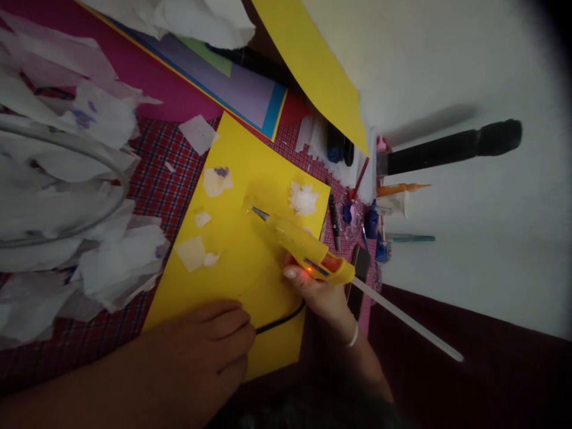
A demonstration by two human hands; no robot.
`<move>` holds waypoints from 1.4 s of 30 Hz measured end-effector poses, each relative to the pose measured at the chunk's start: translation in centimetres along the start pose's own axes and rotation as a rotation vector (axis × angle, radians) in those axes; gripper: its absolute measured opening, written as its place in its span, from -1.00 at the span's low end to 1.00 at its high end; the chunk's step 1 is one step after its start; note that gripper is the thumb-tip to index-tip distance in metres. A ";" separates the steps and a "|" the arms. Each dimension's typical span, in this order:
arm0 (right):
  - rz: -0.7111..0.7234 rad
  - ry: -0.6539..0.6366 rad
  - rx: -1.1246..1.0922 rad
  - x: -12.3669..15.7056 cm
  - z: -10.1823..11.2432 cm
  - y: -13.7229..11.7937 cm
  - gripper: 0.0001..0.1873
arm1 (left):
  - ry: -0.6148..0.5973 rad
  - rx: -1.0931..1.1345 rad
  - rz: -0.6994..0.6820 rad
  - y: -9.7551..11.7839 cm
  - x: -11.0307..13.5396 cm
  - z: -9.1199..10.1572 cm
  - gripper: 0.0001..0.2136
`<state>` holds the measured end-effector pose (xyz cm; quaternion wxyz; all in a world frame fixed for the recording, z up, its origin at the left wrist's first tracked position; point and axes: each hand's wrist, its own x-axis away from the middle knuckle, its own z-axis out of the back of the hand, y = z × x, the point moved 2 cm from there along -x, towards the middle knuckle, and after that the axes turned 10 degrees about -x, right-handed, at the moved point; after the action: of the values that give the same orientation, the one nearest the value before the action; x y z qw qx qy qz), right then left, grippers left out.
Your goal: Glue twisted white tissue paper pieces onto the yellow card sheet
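My right hand point(315, 292) is closed round the handle of a yellow glue gun point(308, 250). Its metal nozzle points up-left and hovers over a yellow card sheet point(243, 250). A long white glue stick point(406, 325) juts out of the gun's back, and a black cord trails from it. My left hand point(210, 345) lies flat on the sheet's near edge, fingers stretched out. On the sheet are several small white paper scraps point(192, 253) and a white cut-out flower shape point(304, 198).
Crumpled white tissue paper point(80, 196) covers the left side on a red checked cloth point(161, 179). Coloured card sheets point(232, 77) lie at the top. Pens and small tubes point(361, 217) stand to the right, beside a black cylinder point(451, 146) by the white wall.
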<state>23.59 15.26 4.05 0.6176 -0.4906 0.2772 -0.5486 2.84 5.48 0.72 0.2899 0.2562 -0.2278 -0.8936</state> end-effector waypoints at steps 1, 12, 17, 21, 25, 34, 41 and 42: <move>0.004 -0.028 -0.021 -0.1 0.1 0.1 -0.71 | 0.008 -0.003 0.004 0.0 0.0 0.0 -0.89; -0.015 0.060 0.079 0.5 -0.1 -0.4 -0.75 | 0.103 -0.025 0.001 -0.1 0.2 -0.2 -0.86; 0.006 0.121 0.138 1.1 -0.1 -0.4 -0.78 | 0.088 -0.019 0.009 0.1 0.2 -0.1 -0.88; -0.007 0.047 0.121 1.0 0.0 -0.1 -0.74 | 0.058 -0.021 0.005 0.1 0.1 0.2 -0.89; 0.042 -0.031 0.024 0.6 -0.1 0.2 -0.68 | 0.040 -0.021 0.012 0.1 -0.1 0.3 -0.91; 0.012 0.001 0.065 0.5 -0.2 -0.2 -0.72 | 0.010 0.013 0.012 0.1 -0.1 0.1 -0.92; -0.038 0.066 0.096 1.1 0.0 0.2 -0.65 | 0.074 -0.005 0.019 0.0 -0.2 0.4 -0.86; -0.032 0.082 0.099 1.2 0.0 0.2 -0.66 | 0.081 -0.004 0.015 0.0 -0.2 0.4 -0.85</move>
<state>23.99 14.14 4.06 0.6206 -0.4409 0.2667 -0.5910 2.72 5.69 1.09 0.3061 0.2898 -0.2159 -0.8807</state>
